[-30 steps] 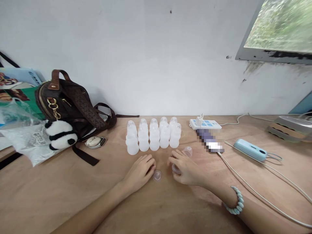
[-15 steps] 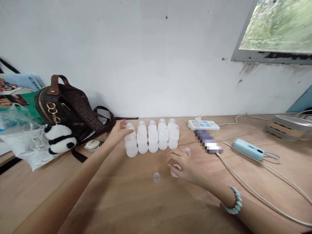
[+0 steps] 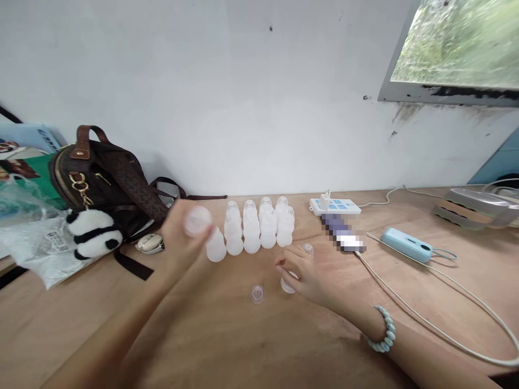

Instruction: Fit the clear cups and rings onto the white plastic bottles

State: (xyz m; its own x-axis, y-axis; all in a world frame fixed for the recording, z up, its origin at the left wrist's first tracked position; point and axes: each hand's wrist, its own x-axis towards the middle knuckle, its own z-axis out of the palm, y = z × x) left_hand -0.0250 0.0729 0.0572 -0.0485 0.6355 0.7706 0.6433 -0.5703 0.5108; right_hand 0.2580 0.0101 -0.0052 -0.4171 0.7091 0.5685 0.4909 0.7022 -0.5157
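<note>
1. The left hand [image 3: 182,240] has its fingers closed round one small translucent bottle [image 3: 197,220], lifted clear of the worktop [image 3: 227,335] beside the left end of the group; it is blurred, so the exact grip is hard to read.
2. The right hand [image 3: 302,273] rests on the worktop, fingers curled lightly over a small clear cap [image 3: 287,284], seemingly to keep it from rolling.
3. A second clear cap [image 3: 257,293] lies loose just left of that hand, and a third [image 3: 308,249] just behind it.
4. The remaining bottles [image 3: 259,229] stand upright in tight rows near the wall; whether they hold anything I cannot tell.
5. Further out sit a brown bag [image 3: 105,178] with a panda toy [image 3: 93,233], a power strip [image 3: 334,206] and a blue device [image 3: 405,244].
</note>
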